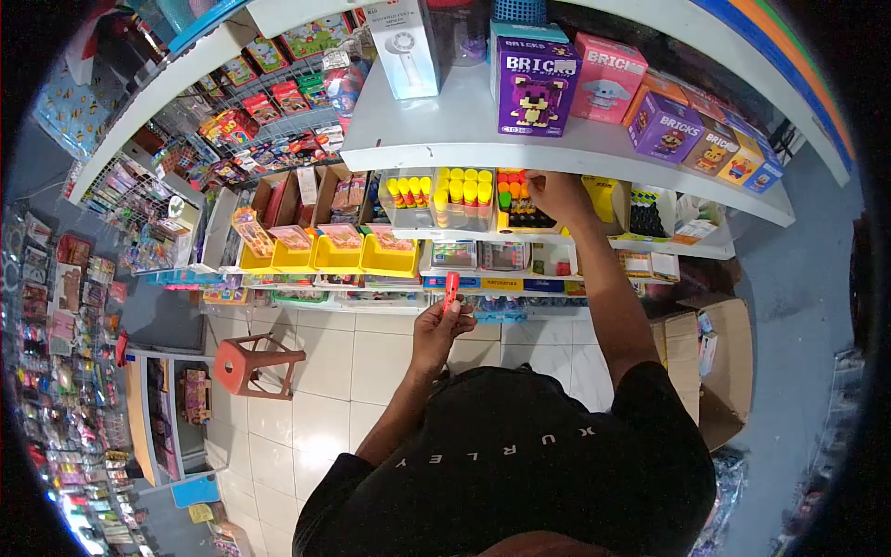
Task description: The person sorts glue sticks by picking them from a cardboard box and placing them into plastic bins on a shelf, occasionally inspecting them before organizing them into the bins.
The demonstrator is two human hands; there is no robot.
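Observation:
My left hand (442, 327) is closed around a red marker (452, 290), held upright in front of the lower shelves. Up on the shelf, my right hand (561, 199) reaches over a box of markers (526, 219) with orange and green caps. Its fingertips are partly hidden, and what they hold, if anything, cannot be made out. Left of that box stand clear holders with yellow-capped glue sticks (464, 190). A yellow box (605, 202) lies to the right of my right wrist.
Above the hands juts a white shelf (399, 153) with brick toy boxes (535, 88). Yellow bins (339, 254) sit at the left. A red stool (243, 365) stands on the tiled floor, and an open cardboard box (724, 371) is at the right.

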